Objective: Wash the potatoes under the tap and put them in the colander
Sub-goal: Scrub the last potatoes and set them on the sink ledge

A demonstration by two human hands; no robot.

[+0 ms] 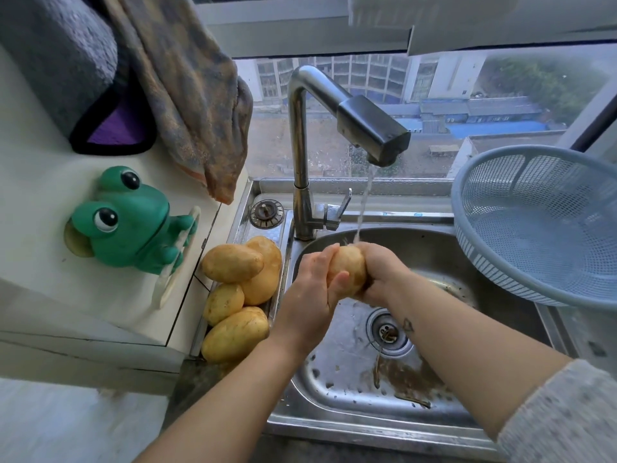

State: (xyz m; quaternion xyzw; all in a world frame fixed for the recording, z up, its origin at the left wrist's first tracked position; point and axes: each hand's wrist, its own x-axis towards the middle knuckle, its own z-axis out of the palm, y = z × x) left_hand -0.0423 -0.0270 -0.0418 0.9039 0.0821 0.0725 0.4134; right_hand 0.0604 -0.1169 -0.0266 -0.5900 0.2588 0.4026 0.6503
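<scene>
Head view: my forearms reach over the sink [334, 396], whose near floor is smeared with brown dirt beside the drain [387, 333]. My left hand [310, 289] and right hand [380, 272] both curl their fingers round one smooth yellow potato [347, 267], held above the open basin under the tap [370, 128] stream. Four more potatoes [253, 282] lie piled on the left ledge. The blue colander [534, 228] rests tilted on the right rim. Blue marks on the back ledge are too small to read.
</scene>
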